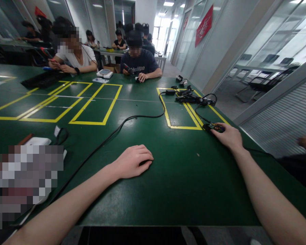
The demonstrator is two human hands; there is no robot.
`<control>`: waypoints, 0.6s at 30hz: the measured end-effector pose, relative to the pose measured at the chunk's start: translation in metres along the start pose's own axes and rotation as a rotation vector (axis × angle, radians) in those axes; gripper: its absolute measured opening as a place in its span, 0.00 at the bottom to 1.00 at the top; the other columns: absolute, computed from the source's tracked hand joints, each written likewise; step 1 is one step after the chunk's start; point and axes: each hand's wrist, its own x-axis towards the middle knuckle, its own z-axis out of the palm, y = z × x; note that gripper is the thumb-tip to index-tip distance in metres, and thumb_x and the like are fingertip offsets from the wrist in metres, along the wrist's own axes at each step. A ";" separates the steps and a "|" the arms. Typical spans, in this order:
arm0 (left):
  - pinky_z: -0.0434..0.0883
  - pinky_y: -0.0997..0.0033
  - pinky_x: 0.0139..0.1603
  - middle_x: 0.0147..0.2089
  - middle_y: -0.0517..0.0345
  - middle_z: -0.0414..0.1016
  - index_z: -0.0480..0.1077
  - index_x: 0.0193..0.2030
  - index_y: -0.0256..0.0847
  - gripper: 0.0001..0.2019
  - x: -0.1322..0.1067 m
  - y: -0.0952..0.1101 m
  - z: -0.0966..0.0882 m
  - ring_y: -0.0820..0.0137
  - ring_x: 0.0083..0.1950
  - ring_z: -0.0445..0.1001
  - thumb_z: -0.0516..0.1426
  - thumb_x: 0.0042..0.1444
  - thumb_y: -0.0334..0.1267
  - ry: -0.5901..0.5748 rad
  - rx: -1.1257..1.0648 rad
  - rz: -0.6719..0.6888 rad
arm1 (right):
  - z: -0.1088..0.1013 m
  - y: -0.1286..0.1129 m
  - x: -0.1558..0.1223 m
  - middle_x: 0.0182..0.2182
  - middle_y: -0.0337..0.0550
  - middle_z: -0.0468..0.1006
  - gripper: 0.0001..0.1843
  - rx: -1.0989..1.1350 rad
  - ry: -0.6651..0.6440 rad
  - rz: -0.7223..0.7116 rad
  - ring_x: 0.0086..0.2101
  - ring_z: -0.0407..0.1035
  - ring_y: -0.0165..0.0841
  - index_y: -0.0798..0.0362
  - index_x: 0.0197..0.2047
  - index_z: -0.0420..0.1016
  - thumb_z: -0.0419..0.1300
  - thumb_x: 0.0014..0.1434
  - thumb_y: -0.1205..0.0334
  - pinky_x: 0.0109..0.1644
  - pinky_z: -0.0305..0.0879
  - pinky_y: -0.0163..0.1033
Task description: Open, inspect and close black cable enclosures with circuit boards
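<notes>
My left hand rests palm down on the green table. Its fingers are loosely bent and the thumb stands a little apart, with nothing visible in it. Farther right, my right hand is closed around a small black device with green and orange patches, near the table's right edge. The fingers hide part of this device, and its exact kind is unclear. A thin black cable runs from near it toward a pile of black jointed parts farther back.
Yellow tape rectangles mark the table. A long black cable crosses it diagonally, passing left of my left hand. At left lie a white object and a blurred-out area. Two people sit across the table, others farther back.
</notes>
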 end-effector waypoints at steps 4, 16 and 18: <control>0.77 0.64 0.51 0.46 0.52 0.84 0.78 0.46 0.39 0.10 0.000 0.000 0.000 0.65 0.47 0.80 0.54 0.70 0.34 -0.016 0.005 -0.004 | 0.001 -0.039 -0.013 0.43 0.54 0.85 0.25 0.102 -0.079 -0.054 0.44 0.79 0.53 0.53 0.52 0.83 0.67 0.53 0.51 0.45 0.76 0.52; 0.75 0.55 0.58 0.53 0.48 0.80 0.68 0.66 0.41 0.25 -0.001 0.002 -0.004 0.58 0.54 0.77 0.62 0.64 0.42 0.035 0.042 -0.040 | -0.005 -0.180 -0.119 0.46 0.47 0.85 0.23 0.688 -0.622 -0.887 0.32 0.77 0.32 0.52 0.60 0.77 0.65 0.64 0.54 0.39 0.75 0.37; 0.76 0.57 0.56 0.51 0.49 0.80 0.72 0.62 0.40 0.21 -0.001 0.001 -0.003 0.59 0.52 0.77 0.62 0.63 0.41 0.007 0.037 -0.055 | -0.006 -0.178 -0.118 0.45 0.48 0.84 0.19 0.688 -0.574 -0.880 0.27 0.73 0.29 0.52 0.57 0.78 0.63 0.67 0.54 0.34 0.72 0.36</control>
